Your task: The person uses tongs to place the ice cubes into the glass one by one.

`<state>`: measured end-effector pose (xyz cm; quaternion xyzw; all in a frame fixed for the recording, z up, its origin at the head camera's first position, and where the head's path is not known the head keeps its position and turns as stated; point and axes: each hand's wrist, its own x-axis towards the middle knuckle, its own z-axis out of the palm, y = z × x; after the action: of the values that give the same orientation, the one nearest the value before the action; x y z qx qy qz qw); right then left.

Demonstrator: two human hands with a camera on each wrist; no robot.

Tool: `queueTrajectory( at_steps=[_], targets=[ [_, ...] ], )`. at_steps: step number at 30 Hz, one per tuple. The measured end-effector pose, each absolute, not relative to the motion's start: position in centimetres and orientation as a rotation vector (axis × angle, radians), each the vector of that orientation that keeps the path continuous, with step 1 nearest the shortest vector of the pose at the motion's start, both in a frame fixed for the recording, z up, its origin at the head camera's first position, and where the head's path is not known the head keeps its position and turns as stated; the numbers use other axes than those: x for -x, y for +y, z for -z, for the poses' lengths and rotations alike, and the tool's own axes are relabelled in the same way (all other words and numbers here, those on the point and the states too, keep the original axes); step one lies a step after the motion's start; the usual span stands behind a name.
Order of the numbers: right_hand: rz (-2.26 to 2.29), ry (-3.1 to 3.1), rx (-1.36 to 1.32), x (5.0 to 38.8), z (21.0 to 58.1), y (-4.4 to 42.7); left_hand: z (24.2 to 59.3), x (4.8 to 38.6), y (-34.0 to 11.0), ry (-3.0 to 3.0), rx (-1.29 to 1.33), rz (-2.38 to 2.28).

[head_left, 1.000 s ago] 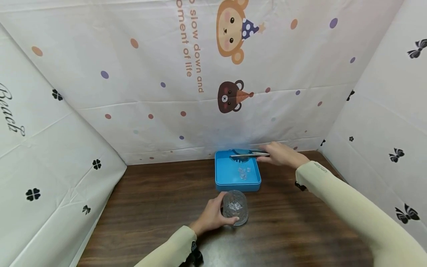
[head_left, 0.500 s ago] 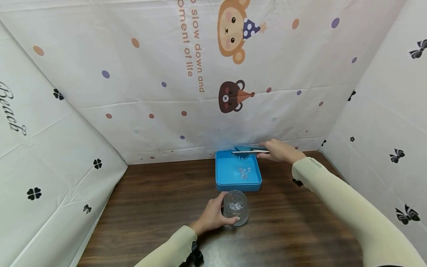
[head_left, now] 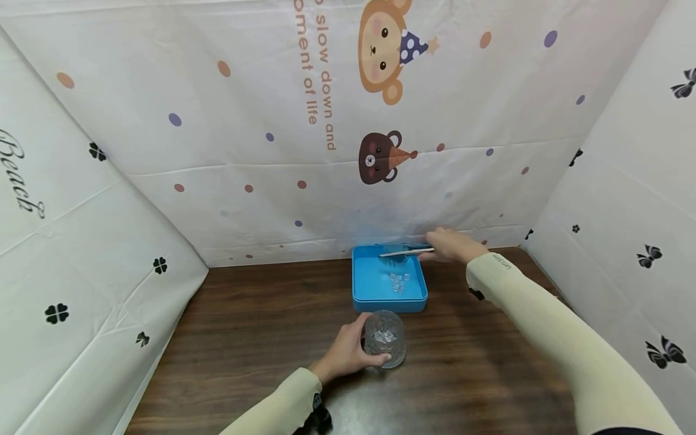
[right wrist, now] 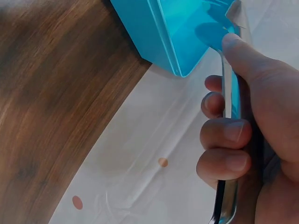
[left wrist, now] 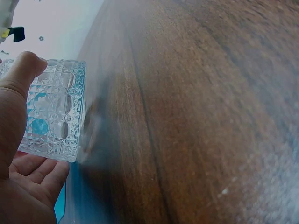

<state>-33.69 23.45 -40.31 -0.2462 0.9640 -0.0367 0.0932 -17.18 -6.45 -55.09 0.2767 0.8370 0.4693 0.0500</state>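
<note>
My left hand (head_left: pixel 344 351) holds a clear cut-glass tumbler (head_left: pixel 385 338) standing on the table, thumb on its near side. In the left wrist view the patterned wall of the tumbler (left wrist: pixel 51 107) shows between thumb and fingers. Small clear pieces seem to lie in it. My right hand (head_left: pixel 450 245) grips metal tongs (head_left: pixel 405 253) over the far right corner of a blue box (head_left: pixel 370 284). Seen from the right wrist, its fingers curl round the arms of the tongs (right wrist: pixel 228 198). Several small clear cubes (head_left: pixel 398 284) lie in the box, apart from the tongs' tips.
The wooden table (head_left: pixel 261 326) meets a printed white cloth (head_left: pixel 272 211) at its back edge, right behind the box. More white cloth (head_left: pixel 598 241) rises on the right side, and another sheet (head_left: pixel 98 272) on the left.
My right hand and the tongs rise slightly, then come down again; the tongs' arms look closer together now than a second ago. My left hand and the tumbler stay in place.
</note>
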Motion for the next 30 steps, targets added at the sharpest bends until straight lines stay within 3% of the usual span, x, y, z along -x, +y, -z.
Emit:
queueTrajectory(
  at_steps=[30],
  targets=[
    [0.058,2.763,0.828,34.2,42.6,22.2,54.9,17.1,-6.4,2.568,-0.849,-1.423]
  ],
)
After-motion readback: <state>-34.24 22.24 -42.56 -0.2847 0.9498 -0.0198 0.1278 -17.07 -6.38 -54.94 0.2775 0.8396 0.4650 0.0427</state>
